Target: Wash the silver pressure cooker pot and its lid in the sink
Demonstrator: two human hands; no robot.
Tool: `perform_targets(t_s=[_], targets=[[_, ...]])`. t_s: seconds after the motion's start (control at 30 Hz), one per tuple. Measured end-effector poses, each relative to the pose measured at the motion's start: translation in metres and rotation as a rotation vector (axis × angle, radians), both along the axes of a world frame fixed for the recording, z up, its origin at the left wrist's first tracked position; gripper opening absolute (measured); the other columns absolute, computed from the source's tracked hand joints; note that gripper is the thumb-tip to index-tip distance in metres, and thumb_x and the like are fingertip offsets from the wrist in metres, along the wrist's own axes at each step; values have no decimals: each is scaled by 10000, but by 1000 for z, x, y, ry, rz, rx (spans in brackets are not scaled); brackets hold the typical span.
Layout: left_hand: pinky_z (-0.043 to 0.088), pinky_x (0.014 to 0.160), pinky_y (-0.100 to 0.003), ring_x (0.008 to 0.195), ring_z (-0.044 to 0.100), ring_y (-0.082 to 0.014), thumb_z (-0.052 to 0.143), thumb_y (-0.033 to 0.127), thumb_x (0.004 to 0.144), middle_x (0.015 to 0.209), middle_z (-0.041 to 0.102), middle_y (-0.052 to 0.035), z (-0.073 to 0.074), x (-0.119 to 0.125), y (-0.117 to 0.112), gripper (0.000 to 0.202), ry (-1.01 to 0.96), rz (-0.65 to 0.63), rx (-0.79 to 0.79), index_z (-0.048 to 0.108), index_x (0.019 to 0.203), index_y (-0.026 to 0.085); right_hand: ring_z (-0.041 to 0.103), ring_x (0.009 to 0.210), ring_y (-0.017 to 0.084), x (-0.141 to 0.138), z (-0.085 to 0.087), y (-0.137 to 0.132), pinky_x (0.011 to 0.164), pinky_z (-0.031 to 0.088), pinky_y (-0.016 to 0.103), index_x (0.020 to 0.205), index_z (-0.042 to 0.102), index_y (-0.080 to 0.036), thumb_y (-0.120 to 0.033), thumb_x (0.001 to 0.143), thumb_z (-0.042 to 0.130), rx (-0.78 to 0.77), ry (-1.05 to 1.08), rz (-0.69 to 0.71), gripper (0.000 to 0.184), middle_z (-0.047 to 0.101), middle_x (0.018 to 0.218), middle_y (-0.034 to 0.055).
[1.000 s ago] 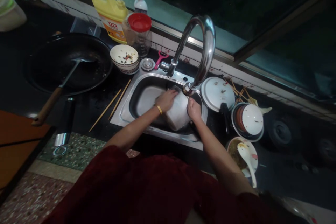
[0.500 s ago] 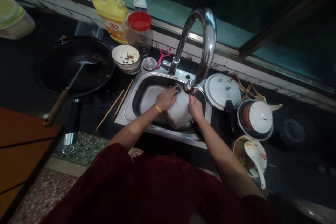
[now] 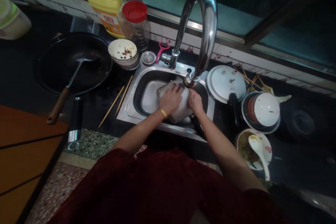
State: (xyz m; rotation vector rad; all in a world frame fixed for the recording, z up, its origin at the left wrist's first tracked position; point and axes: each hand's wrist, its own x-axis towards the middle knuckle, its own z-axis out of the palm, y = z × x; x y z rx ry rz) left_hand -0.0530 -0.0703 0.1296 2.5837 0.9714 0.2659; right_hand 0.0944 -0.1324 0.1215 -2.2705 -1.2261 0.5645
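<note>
A grey metal pot (image 3: 181, 112) with a black handle (image 3: 196, 125) lies tilted in the sink (image 3: 148, 103), below the faucet spout (image 3: 191, 79). My left hand (image 3: 172, 97), with a yellow band at the wrist, rests on the pot's outer side. Its fingers are spread; whether anything lies under the palm is hidden. On the right side of the pot, my right hand (image 3: 195, 101) is closed on its edge, close to the spout. The pot's inside is turned out of sight.
Left of the sink are chopsticks (image 3: 112, 106), stacked bowls (image 3: 124, 54) and a wok (image 3: 73, 63) with a spatula (image 3: 59, 106). To the right lie a pressure cooker lid (image 3: 225, 82), a white bowl (image 3: 267, 109) and a soup bowl (image 3: 246, 152) with a spoon (image 3: 258, 152).
My left hand has slid to the right over the pot, its fingers now more spread. The pot has turned slightly. My right hand keeps its hold, and the whole view has shifted a little.
</note>
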Motion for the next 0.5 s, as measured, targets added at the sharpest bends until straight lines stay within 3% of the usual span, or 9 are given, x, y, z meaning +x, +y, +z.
perform_targets(t_s=[0.07,0.1,0.2,0.27,0.3,0.43,0.5], targets=[[354,1077,-386,1280,469,-225,244,196,950,1327,563,-135,-1,8,27,453,78,87,-143,526,1296,114,605,833,208,-1,-1,1,766,428,303,866,634,-197,-406,971,209,11,10,-10,485,685,843,95],[374,1060,-385,1242,503,-223,223,190,951,1304,578,-144,0,7,28,464,113,102,-192,536,1283,103,605,838,211,0,-1,1,770,430,308,867,634,-195,-401,970,212,8,16,-11,481,685,844,97],[315,1090,-474,1338,391,-303,361,259,931,1436,444,-181,5,-7,-13,467,47,72,-13,468,1356,99,611,845,226,1,0,1,767,432,319,870,631,-186,-388,968,211,-3,29,10,476,686,863,119],[278,1110,-486,1393,303,-312,398,250,918,1490,391,-129,7,-15,-40,472,11,-52,59,457,1377,154,616,845,235,1,1,0,760,433,323,868,627,-180,-381,967,209,1,33,36,475,687,875,136],[273,1112,-487,1396,297,-311,399,250,918,1493,391,-116,7,-15,-43,473,11,-75,67,454,1381,168,617,848,238,1,1,0,759,433,324,865,626,-178,-380,968,206,8,32,40,477,687,878,142],[352,1065,-424,1289,456,-261,279,201,943,1369,522,-167,5,-1,9,463,144,82,-109,494,1339,97,620,886,243,-1,1,0,779,433,330,904,633,-171,-386,972,196,15,28,7,491,690,894,148],[398,1018,-419,1192,540,-258,225,180,945,1272,590,-191,5,2,21,478,167,108,-137,538,1286,59,622,893,249,-2,1,1,786,433,339,935,636,-170,-392,972,200,-13,31,-6,490,691,906,149]])
